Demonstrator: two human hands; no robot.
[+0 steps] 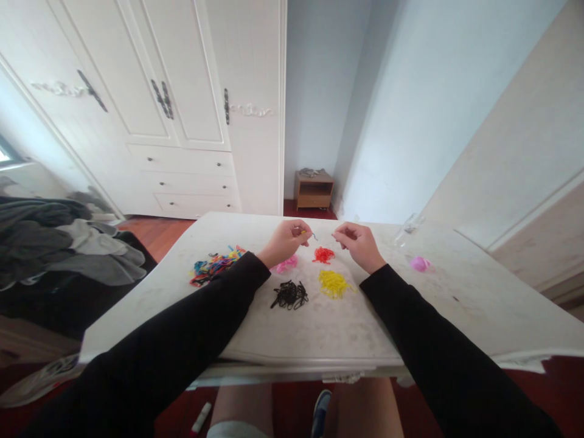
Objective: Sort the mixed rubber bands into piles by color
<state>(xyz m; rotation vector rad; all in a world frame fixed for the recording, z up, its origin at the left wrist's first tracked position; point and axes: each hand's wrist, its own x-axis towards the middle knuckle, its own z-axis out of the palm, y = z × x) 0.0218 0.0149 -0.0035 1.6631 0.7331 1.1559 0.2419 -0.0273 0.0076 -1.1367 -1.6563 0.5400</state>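
My left hand [288,239] is closed in a pinch over the table, with a dark rubber band [314,236] sticking out past its fingertips and a bit of yellow in the grip. Across a small gap, my right hand [354,242] is pinched too; whatever it holds is too small to name. Below the hands lie piles of rubber bands sorted by colour: a red pile [323,255], a yellow pile [334,284], a black pile [290,295] and a pink pile [286,264] partly hidden by my left wrist. A mixed-colour pile [214,266] lies beside my left sleeve.
The white table [456,316] holds a purple lump [420,263] and a clear plastic wrapper [407,230] on its right side. Clothes [68,249] are heaped to the left. Beyond stand a white wardrobe [191,121] and a small wooden nightstand [314,190].
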